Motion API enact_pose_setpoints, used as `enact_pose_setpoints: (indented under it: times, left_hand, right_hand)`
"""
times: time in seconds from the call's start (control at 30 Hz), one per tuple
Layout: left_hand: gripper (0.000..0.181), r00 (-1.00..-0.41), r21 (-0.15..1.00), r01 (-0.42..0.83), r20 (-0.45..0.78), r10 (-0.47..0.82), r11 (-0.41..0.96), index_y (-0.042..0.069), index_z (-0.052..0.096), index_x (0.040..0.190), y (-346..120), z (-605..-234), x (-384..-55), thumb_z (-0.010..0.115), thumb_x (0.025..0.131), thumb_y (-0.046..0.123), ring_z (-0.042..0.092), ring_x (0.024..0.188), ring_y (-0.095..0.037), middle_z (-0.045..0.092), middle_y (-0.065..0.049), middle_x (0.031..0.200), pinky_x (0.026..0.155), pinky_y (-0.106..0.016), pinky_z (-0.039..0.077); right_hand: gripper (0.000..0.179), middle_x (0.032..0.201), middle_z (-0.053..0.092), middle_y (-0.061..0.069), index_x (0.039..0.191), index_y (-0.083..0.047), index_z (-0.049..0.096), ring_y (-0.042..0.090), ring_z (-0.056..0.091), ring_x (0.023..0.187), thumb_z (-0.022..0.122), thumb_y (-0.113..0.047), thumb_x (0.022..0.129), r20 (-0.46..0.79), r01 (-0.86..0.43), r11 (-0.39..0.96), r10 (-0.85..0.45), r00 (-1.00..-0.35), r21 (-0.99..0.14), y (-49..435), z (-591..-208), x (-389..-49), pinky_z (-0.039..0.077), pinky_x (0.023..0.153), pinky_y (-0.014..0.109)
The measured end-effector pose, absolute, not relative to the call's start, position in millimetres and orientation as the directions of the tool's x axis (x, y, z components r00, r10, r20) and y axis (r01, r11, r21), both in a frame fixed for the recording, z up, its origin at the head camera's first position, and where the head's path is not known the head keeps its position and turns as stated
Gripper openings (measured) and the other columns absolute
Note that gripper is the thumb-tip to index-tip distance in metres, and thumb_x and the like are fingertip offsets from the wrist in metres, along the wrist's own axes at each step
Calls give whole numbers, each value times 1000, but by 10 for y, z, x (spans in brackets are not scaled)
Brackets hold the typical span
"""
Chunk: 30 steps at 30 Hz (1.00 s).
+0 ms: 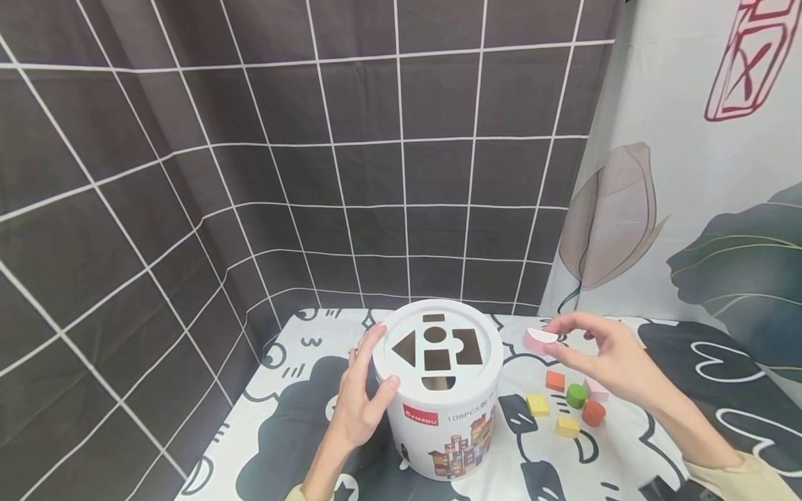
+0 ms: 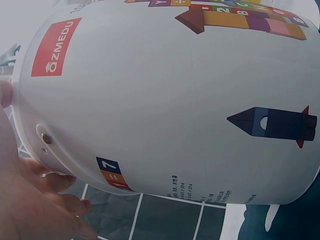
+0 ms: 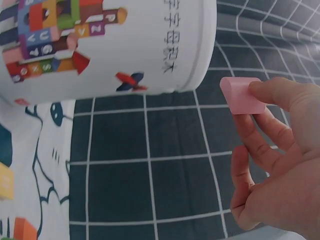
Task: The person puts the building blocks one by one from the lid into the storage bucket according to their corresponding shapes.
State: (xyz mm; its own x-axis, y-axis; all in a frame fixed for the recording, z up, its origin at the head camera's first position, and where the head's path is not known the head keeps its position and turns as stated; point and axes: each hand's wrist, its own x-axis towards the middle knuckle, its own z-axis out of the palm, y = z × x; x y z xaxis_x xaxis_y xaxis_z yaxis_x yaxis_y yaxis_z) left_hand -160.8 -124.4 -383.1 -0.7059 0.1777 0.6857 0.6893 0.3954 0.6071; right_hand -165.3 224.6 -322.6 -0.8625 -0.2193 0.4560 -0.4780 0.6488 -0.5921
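A white bucket (image 1: 443,435) with a shape-sorter lid (image 1: 410,323) stands upright on the table; the lid has square, round, triangular, notched and half-round holes. My left hand (image 1: 357,407) rests against the bucket's left side at the rim, its thumb on the lid edge and its fingers extended. Right of the bucket, my right hand (image 1: 617,358) pinches a pink half-round block (image 1: 539,340) between thumb and fingers, above the table. In the right wrist view the same pink block (image 3: 244,95) shows its curved side, apart from the bucket.
Several loose blocks lie right of the bucket: an orange one (image 1: 554,380), a green cylinder (image 1: 576,396), a red-orange cylinder (image 1: 593,413), two yellow blocks (image 1: 567,426) and a pink one (image 1: 596,390). A dark gridded curtain (image 1: 357,174) hangs behind.
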Motion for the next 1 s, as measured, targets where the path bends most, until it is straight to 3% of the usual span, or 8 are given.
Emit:
enact_pose_setpoints:
  times: [0.23, 0.5, 1.0]
  left_hand:
    - [62, -702, 603, 692, 691, 174, 398, 9, 35, 138, -1239, -3830, -1601, 51, 80, 23, 23, 132, -26, 34, -8, 142, 98, -64, 2]
    - [62, -699, 602, 695, 695, 171, 394, 10, 35, 138, -1232, -3828, -1604, 50, 79, 22, 23, 132, -27, 34, -9, 141, 98, -64, 2]
    - [62, -701, 599, 691, 693, 171, 405, 7, 36, 137, -1238, -3843, -1608, 51, 79, 22, 24, 131, -26, 34, -8, 141, 98, -64, 3]
  right_hand:
    - [24, 96, 62, -10, 97, -22, 63, 7, 48, 94, 74, -23, 75, 482, -535, 597, -265, -835, -598, 2093, -3164, -1636, 34, 77, 38]
    - [24, 93, 61, -12, 96, -25, 62, 9, 51, 95, 74, -20, 75, 496, -585, 531, -318, -808, -613, 1901, -3075, -1608, 36, 84, 50]
    - [22, 96, 58, -15, 91, -31, 62, 10, 49, 100, 74, -26, 74, 512, -631, 473, -370, -775, -615, 1551, -3049, -1608, 37, 85, 45]
